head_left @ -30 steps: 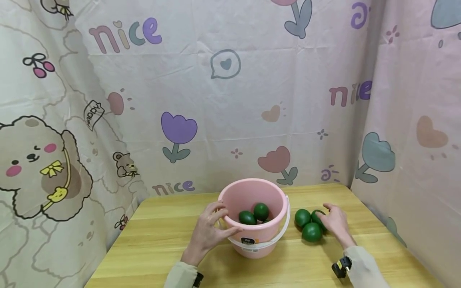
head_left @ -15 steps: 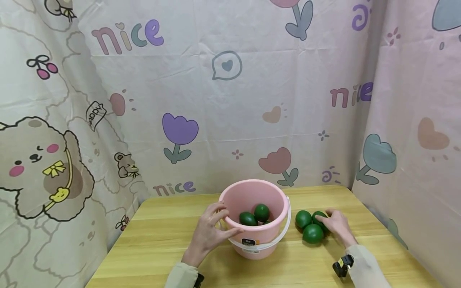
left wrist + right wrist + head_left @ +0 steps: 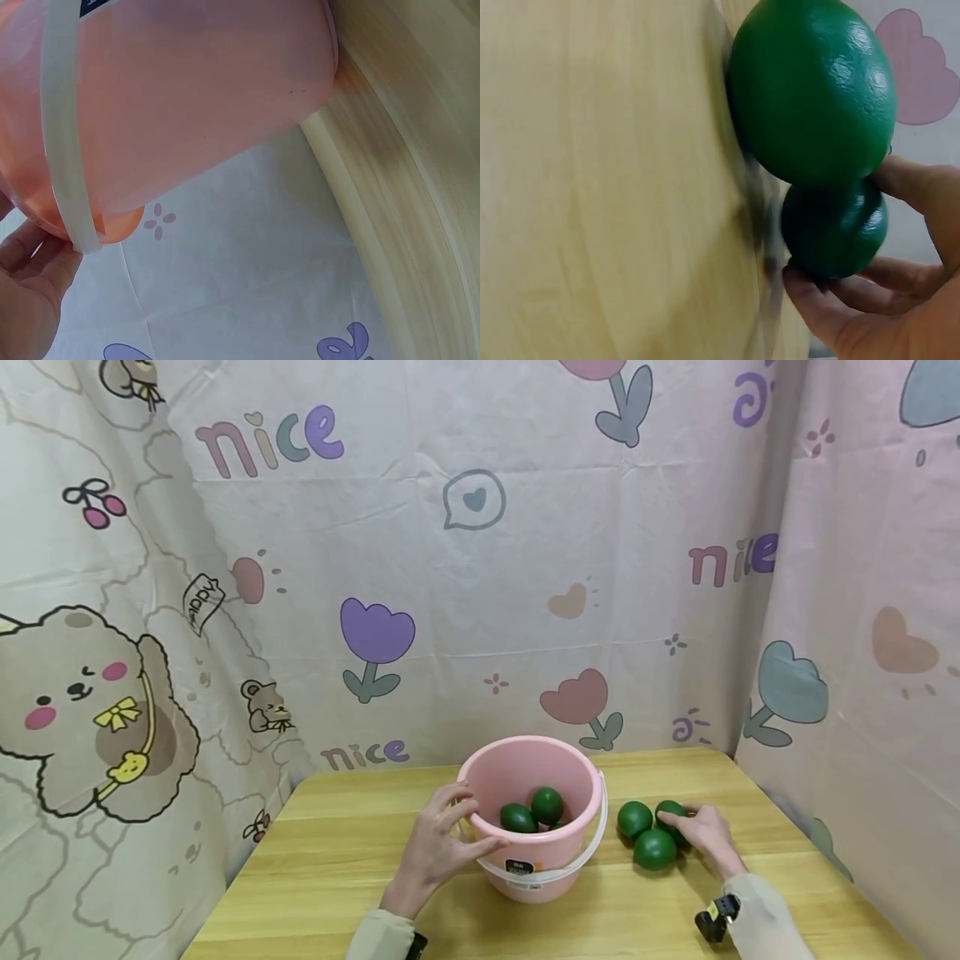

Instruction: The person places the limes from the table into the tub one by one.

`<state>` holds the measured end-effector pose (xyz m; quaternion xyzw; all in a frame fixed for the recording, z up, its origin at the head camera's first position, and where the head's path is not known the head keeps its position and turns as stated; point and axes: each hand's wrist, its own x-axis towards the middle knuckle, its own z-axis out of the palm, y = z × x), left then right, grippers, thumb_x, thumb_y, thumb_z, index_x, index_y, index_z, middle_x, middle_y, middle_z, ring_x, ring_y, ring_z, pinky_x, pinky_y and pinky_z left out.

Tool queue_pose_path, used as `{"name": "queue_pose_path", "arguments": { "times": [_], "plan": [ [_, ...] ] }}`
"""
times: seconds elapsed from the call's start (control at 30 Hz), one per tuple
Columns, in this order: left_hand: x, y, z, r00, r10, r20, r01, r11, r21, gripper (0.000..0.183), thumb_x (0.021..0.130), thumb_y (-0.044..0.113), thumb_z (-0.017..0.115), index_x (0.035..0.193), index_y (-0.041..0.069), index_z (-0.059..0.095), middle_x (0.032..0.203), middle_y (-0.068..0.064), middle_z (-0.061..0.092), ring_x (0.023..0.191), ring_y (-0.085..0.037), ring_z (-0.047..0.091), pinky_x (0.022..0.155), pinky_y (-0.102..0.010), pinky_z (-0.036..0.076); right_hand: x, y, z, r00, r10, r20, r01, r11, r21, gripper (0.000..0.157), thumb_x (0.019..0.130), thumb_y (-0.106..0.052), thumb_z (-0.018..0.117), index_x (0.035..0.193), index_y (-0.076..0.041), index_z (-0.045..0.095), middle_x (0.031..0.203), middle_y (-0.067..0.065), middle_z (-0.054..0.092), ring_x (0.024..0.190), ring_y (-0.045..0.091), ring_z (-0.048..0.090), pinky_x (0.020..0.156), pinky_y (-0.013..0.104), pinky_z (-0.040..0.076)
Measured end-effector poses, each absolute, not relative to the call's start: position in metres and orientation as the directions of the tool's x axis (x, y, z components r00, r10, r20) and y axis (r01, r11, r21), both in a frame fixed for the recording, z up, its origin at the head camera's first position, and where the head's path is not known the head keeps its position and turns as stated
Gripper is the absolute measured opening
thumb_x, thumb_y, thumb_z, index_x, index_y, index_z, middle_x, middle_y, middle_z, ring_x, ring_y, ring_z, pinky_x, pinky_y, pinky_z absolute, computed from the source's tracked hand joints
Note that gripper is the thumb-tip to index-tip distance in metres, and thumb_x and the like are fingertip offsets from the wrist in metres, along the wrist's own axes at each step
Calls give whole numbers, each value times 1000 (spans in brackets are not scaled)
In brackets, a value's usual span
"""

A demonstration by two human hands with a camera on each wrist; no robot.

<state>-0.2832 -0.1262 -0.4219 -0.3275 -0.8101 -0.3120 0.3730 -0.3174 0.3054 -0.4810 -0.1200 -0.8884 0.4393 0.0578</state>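
Note:
My left hand holds the left side of a pink bucket, its fingers at the rim and its thumb along the front. In the left wrist view the fingertips meet the rim beside the white handle. Inside the bucket lie green limes, one partly hidden behind the front rim. To its right, three more limes sit in a cluster on the table. My right hand grips the rear right lime between thumb and fingers; a nearer lime overlaps it in the right wrist view.
The wooden table ends at a printed cloth hanging behind it and on both sides. Two ungripped limes, a left one and a front one, stand between the bucket and my right hand.
My right hand has lowered slightly and its fingers have closed around the rear right lime. My left hand keeps its hold on the bucket, which stays in place.

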Motion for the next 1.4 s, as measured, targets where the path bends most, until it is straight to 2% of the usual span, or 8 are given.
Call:
{"name": "queue_pose_path", "arguments": {
  "times": [0.2, 0.33, 0.53, 0.73, 0.83, 1.03, 1.27, 1.4],
  "plan": [
    [-286, -126, -422, -491, 299, 818, 770, 588, 247, 48, 67, 55, 84, 91, 16, 72, 114, -3, 64, 115, -27, 61, 92, -40, 59, -315, 304, -476, -949, 312, 42, 153, 573, -805, 81, 89, -52, 64, 139, 9, 44, 136, 35, 48, 119, 47, 51, 95, 55, 49],
    [-286, -126, -422, -486, 303, 820, 773, 587, 241, 47, 67, 55, 84, 90, 16, 72, 113, -3, 65, 115, -27, 61, 92, -41, 58, -316, 303, -473, -940, 339, 46, 166, 568, -806, 82, 90, -53, 61, 143, 6, 40, 138, 35, 46, 119, 47, 50, 94, 56, 49],
    [-285, -126, -421, -498, 305, 812, 767, 593, 247, 47, 67, 56, 84, 90, 16, 72, 113, -3, 65, 115, -26, 61, 93, -40, 58, -317, 299, -467, -922, 381, 64, 164, 537, -828, 80, 89, -55, 62, 144, -1, 40, 140, 31, 45, 118, 43, 49, 88, 49, 49],
    [-284, -127, -421, -511, 300, 806, 758, 599, 258, 47, 67, 56, 84, 90, 16, 73, 115, -2, 65, 116, -26, 61, 92, -39, 59, -318, 290, -457, -911, 398, 109, 111, 490, -865, 70, 90, -46, 65, 141, -5, 43, 135, 28, 48, 108, 36, 55, 72, 28, 48],
    [-284, -127, -421, -514, 300, 804, 757, 600, 259, 47, 67, 56, 83, 90, 16, 73, 115, -2, 65, 116, -25, 60, 92, -39, 59, -319, 285, -453, -910, 396, 124, 69, 439, -896, 64, 91, -39, 67, 140, -6, 44, 130, 26, 49, 102, 32, 57, 67, 23, 50],
    [-283, -127, -422, -514, 295, 805, 756, 599, 263, 48, 67, 56, 83, 90, 16, 73, 115, -2, 65, 116, -25, 61, 92, -39, 59, -320, 276, -448, -920, 360, 157, 19, 440, -898, 62, 89, -34, 71, 141, -10, 46, 130, 25, 49, 100, 32, 57, 66, 23, 49],
    [-283, -125, -422, -514, 297, 805, 756, 601, 261, 47, 67, 56, 83, 90, 16, 73, 115, -2, 65, 117, -25, 60, 92, -39, 58, -318, 265, -439, -949, 288, 130, -20, 356, -934, 61, 89, -27, 71, 142, -11, 44, 137, 24, 43, 113, 35, 51, 77, 25, 49],
    [-283, -125, -422, -515, 296, 805, 755, 601, 262, 48, 67, 56, 84, 90, 16, 73, 115, -3, 65, 116, -25, 61, 93, -39, 58, -318, 253, -429, -957, 256, 135, -46, 329, -943, 65, 88, -23, 72, 143, -11, 41, 137, 24, 41, 114, 34, 49, 80, 27, 48]
  ]
}}
